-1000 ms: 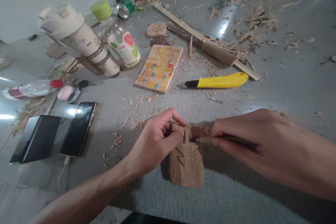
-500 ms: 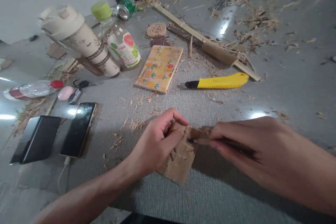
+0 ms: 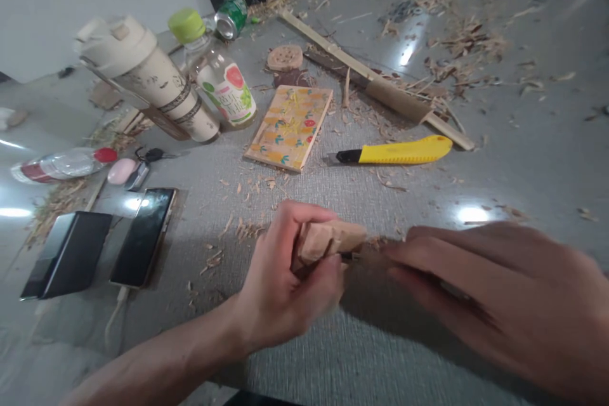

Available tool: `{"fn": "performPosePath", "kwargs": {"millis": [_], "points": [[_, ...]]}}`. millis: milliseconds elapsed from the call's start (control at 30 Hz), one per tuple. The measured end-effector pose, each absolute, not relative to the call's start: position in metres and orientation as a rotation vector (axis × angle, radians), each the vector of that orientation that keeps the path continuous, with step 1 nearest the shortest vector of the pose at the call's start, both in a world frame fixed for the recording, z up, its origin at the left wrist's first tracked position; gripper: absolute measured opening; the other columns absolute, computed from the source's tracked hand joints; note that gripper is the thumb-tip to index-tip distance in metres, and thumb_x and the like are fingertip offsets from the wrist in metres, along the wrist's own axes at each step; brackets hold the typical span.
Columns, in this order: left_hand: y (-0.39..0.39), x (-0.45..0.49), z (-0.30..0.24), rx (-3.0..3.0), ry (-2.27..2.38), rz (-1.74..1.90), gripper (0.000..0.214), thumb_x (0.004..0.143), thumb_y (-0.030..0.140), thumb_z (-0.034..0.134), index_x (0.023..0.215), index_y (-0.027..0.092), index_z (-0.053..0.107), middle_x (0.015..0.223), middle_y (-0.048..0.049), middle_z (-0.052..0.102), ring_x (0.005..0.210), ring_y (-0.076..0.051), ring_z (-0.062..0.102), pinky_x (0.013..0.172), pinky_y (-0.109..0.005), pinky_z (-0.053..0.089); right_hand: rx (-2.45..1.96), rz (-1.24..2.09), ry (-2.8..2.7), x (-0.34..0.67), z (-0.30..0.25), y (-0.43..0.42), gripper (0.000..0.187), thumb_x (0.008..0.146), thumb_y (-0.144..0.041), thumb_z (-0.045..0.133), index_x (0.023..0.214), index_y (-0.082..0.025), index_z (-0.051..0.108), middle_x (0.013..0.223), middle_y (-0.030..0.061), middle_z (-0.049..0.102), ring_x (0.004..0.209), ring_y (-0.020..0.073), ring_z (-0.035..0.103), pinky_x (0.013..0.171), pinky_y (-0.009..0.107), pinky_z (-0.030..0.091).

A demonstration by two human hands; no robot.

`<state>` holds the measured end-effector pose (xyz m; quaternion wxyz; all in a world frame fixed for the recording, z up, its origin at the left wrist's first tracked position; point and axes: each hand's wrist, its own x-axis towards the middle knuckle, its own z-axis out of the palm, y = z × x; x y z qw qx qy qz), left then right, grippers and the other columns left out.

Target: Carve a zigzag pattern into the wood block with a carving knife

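My left hand (image 3: 295, 279) is wrapped round a small block of pale wood (image 3: 333, 236) with cut facets, its thumb along the near side and fingers over the far side. Closed round the handle of a slim carving tool (image 3: 354, 256), my right hand (image 3: 485, 298) is blurred by motion. The tool's dark tip meets the wood beside my left thumb; most of the handle is hidden in my fingers. Beyond both hands lies a yellow utility knife (image 3: 404, 151), its blade pointing left. A patterned flat board (image 3: 291, 127) rests to the left of that knife.
Wood shavings (image 3: 250, 228) litter the grey table. Beyond are a wooden strip (image 3: 333, 47), a round wooden piece (image 3: 284, 58) and a green can (image 3: 231, 16). At left stand a juice bottle (image 3: 223, 85) and a tumbler (image 3: 157, 76), near a phone (image 3: 143, 238) on a cable.
The wood has been raised and tilted in my left hand, so its broad face no longer shows. My left thumb has shifted nearer the tool tip. My right hand has turned slightly.
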<state>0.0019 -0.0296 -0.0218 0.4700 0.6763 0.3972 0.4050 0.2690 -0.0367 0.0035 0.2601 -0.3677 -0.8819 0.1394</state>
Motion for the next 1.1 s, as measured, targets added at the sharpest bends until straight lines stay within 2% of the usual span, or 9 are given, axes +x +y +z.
{"fn": "performPosePath", "kwargs": {"millis": [133, 233, 333, 467, 567, 667, 800, 967, 1100], "points": [[-0.025, -0.001, -0.022, 1.829, 0.692, 1.221, 0.063, 0.1, -0.002, 0.069, 0.152, 0.029, 0.055, 0.138, -0.0096, 0.084, 0.115, -0.022, 0.087, 0.092, -0.033, 0.073, -0.903, 0.31, -2.36, 0.273, 0.003, -0.044, 0.024, 0.114, -0.009, 0.062, 0.1, -0.027, 0.068, 0.079, -0.005, 0.074, 0.058, 0.0133, 0.061, 0.056, 0.036, 0.043], [-0.019, -0.001, -0.017, 1.891, 0.584, 1.25, 0.063, 0.1, -0.006, 0.067, 0.152, 0.028, 0.057, 0.142, -0.011, 0.085, 0.127, -0.024, 0.087, 0.099, -0.033, 0.074, -0.957, 0.162, -2.335, 0.28, 0.002, -0.052, 0.013, 0.113, -0.015, 0.07, 0.115, -0.027, 0.074, 0.096, -0.0023, 0.084, 0.077, 0.0167, 0.077, 0.064, 0.034, 0.053], [-0.017, -0.002, -0.016, 1.901, 0.601, 1.237, 0.064, 0.101, -0.005, 0.066, 0.153, 0.03, 0.056, 0.144, -0.0117, 0.086, 0.129, -0.026, 0.087, 0.098, -0.036, 0.075, -1.03, 0.079, -2.361, 0.284, 0.001, -0.057, 0.012, 0.113, -0.021, 0.074, 0.122, -0.029, 0.075, 0.107, -0.0018, 0.087, 0.088, 0.0188, 0.081, 0.072, 0.035, 0.059], [-0.019, -0.002, -0.02, 1.882, 0.612, 1.256, 0.062, 0.102, -0.002, 0.067, 0.153, 0.032, 0.057, 0.144, -0.0117, 0.085, 0.125, -0.028, 0.088, 0.09, -0.036, 0.075, -0.99, 0.137, -2.348, 0.28, 0.004, -0.052, 0.021, 0.111, -0.012, 0.072, 0.119, -0.031, 0.072, 0.094, -0.0055, 0.083, 0.079, 0.0177, 0.078, 0.066, 0.035, 0.056], [-0.021, -0.001, -0.022, 1.82, 0.654, 1.267, 0.06, 0.103, -0.003, 0.069, 0.15, 0.033, 0.058, 0.143, -0.0083, 0.085, 0.122, -0.025, 0.087, 0.097, -0.036, 0.073, -0.93, 0.238, -2.337, 0.275, 0.007, -0.043, 0.022, 0.112, -0.008, 0.064, 0.114, -0.03, 0.065, 0.081, -0.0063, 0.075, 0.062, 0.0161, 0.067, 0.054, 0.038, 0.046], [-0.022, 0.0, -0.02, 1.675, 0.74, 1.253, 0.055, 0.105, 0.0, 0.072, 0.148, 0.033, 0.059, 0.14, -0.0046, 0.084, 0.122, -0.021, 0.085, 0.105, -0.037, 0.069, -0.947, 0.136, -2.34, 0.273, 0.007, -0.038, 0.015, 0.116, -0.014, 0.063, 0.118, -0.029, 0.064, 0.083, -0.0055, 0.077, 0.06, 0.0151, 0.067, 0.055, 0.037, 0.048], [-0.016, 0.001, -0.018, 1.14, 0.84, 1.041, 0.04, 0.113, 0.013, 0.064, 0.146, 0.033, 0.055, 0.14, -0.0041, 0.082, 0.12, -0.022, 0.085, 0.103, -0.039, 0.068, -1.1, -0.037, -2.277, 0.274, 0.002, -0.034, 0.012, 0.119, -0.021, 0.058, 0.116, -0.031, 0.065, 0.085, -0.0056, 0.082, 0.064, 0.0148, 0.075, 0.057, 0.034, 0.051], [-0.007, 0.001, -0.019, 0.863, 0.865, 0.964, 0.045, 0.107, 0.016, 0.07, 0.144, 0.034, 0.053, 0.127, -0.0005, 0.083, 0.112, -0.021, 0.085, 0.097, -0.034, 0.065, -1.2, 0.022, -2.265, 0.276, -0.009, -0.027, 0.013, 0.118, -0.022, 0.055, 0.114, -0.03, 0.063, 0.079, -0.0056, 0.076, 0.052, 0.0138, 0.063, 0.052, 0.033, 0.045], [-0.004, 0.002, -0.017, 0.813, 0.892, 0.932, 0.043, 0.106, 0.02, 0.071, 0.143, 0.032, 0.051, 0.116, -0.0011, 0.085, 0.105, -0.022, 0.085, 0.095, -0.037, 0.063, -1.245, 0.059, -2.264, 0.28, -0.014, -0.02, 0.008, 0.116, -0.025, 0.054, 0.115, -0.028, 0.062, 0.085, -0.0021, 0.076, 0.052, 0.0139, 0.063, 0.051, 0.033, 0.044]]}}
